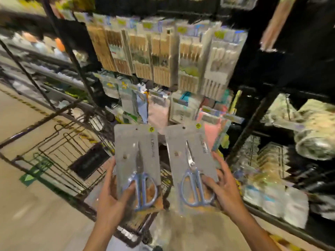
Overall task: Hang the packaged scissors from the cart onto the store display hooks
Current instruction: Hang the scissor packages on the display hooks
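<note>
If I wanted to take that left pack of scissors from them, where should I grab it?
Probably by the flat upper card of the left scissors pack, coming from above. The left hand already pinches its lower edge by the blue handles, while the top half stands free and upright, though its hang hole should stay uncovered.

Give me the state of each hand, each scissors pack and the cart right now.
left hand: grips the lower part of the left scissors pack, thumb on the front.
right hand: grips the lower part of the right scissors pack.
left scissors pack: held upright, not hung, blades closed, hang hole at top free.
right scissors pack: held upright, slightly tilted, not hung, blades closed.
cart: wire frame standing below the hands; contents too blurred to tell.
</note>
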Demonstrator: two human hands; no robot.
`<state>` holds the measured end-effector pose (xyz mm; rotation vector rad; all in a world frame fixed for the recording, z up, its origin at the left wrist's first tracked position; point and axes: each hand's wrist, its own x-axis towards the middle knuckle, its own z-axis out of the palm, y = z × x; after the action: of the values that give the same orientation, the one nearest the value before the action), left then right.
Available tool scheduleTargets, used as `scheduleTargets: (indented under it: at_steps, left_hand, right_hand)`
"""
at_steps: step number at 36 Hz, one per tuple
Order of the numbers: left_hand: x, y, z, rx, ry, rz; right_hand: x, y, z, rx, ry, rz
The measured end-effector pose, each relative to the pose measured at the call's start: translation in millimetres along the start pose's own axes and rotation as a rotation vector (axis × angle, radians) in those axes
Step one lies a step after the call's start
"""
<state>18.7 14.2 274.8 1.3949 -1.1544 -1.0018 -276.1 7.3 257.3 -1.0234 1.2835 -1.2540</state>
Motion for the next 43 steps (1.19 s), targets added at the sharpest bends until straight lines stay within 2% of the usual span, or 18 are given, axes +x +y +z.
scheduleTargets:
  at_steps: [7,17,29,43]
  left_hand:
    - [-53,42,130,-0.011,-0.167,0.166]
    - [-119,104,257,-0.142,-0.444,0.209]
    - [-134,152,325,-0.157,-0.537,0.266]
    - [-73,181,398,-0.185,-0.585,0.312]
  right_hand:
    - [-65,-29,-138,-0.021,0.206,-0.112]
    - [-151,-62,-270,-0.035,0.421,-0.249]
    - [-185,-98,-332,0.003,0.568,-0.341]
    - [-122,-132,-380,-0.028,0.601,-0.408]
